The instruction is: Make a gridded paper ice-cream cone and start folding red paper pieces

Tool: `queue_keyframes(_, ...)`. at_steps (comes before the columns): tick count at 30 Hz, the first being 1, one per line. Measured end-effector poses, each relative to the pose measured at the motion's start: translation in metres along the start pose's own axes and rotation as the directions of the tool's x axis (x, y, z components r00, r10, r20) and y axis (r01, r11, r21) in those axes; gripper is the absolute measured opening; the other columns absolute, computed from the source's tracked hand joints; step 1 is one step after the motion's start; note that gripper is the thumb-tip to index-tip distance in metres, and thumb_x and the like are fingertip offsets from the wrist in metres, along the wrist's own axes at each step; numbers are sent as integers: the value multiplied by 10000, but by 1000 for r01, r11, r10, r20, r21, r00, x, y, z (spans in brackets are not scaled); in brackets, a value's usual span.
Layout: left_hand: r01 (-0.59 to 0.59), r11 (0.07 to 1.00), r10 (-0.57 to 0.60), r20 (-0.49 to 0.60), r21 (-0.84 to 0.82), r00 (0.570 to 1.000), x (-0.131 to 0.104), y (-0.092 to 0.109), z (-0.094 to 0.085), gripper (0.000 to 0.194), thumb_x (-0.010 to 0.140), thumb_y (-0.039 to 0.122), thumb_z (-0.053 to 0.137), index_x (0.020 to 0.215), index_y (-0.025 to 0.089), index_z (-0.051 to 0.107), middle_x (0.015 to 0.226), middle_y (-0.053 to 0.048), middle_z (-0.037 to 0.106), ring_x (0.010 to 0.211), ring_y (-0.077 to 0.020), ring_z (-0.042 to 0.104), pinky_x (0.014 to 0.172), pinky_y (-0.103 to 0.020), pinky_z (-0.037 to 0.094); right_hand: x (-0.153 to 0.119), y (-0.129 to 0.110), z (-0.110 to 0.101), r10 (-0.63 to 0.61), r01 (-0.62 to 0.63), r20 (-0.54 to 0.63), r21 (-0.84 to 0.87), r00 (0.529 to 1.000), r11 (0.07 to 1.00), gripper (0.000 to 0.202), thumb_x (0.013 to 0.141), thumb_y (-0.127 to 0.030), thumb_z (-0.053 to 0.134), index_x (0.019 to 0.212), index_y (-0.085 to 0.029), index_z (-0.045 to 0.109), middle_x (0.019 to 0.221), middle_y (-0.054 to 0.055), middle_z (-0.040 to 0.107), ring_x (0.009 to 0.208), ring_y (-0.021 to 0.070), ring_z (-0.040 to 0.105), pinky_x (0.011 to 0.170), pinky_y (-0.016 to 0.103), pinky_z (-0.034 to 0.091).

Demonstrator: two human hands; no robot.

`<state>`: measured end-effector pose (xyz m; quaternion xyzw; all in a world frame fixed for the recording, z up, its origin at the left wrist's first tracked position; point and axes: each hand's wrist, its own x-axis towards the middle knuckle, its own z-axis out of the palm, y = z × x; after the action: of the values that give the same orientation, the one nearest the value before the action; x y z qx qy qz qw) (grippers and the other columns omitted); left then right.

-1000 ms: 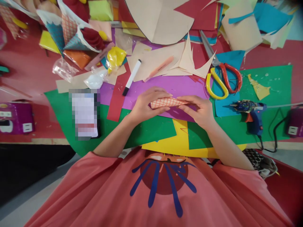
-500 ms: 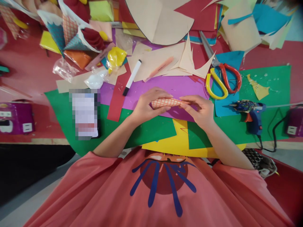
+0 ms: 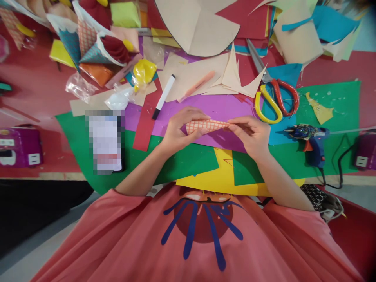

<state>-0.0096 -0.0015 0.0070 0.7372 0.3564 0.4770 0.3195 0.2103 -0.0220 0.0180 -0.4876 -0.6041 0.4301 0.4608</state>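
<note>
A small paper cone (image 3: pixel 208 125) with an orange lattice pattern lies sideways between my hands, its tip pointing right. My left hand (image 3: pixel 182 127) is wrapped around the wide end, with the thumb along the near side. At the tip, the fingers of my right hand (image 3: pixel 250 134) pinch the paper. Under the hands are a purple sheet (image 3: pixel 170 109) and a green sheet (image 3: pixel 182 158). Just beyond lie a white marker (image 3: pixel 164 96) with a black cap and a red paper strip (image 3: pixel 143 131).
Scissors (image 3: pixel 272 88) with yellow and red handles lie at the right, near a blue glue gun (image 3: pixel 315 147) with its cord. A phone (image 3: pixel 105 143) rests at the left. Farther back are decorated paper cones (image 3: pixel 88 39), a large beige paper disc (image 3: pixel 199 27) and paper scraps.
My right hand has shifted slightly right along the cone's tip. The cone has turned a little, showing more of its patterned side, and my left hand has moved slightly left.
</note>
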Motion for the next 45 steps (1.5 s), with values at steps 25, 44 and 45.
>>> queue_keyframes(25,78,996,-78,1,-47,997,-2,-1,3,266,806,372,718,1001,195,678,964,-62,723,934,-175,683,850,-312,555,-3,2,3,-64,63,-30,-47,997,997,101,844,-266,681,928,-223,716,856,-4,762,748,124,741,690,223,611)
queue_keyframes(44,68,998,-68,-5,9,998,-4,0,3,147,827,320,691,914,203,700,901,-36,755,877,-157,706,816,-299,569,0,-1,2,-178,188,64,-215,982,958,87,857,-239,668,888,-250,748,866,-20,781,782,135,738,729,249,599)
queue_keyframes(45,69,998,-69,-10,6,998,-4,0,3,136,825,310,695,908,203,700,894,-34,755,870,-152,706,811,-291,569,0,-1,2,-178,187,63,-210,982,960,83,857,-232,666,879,-246,745,852,-21,779,774,129,735,723,242,597)
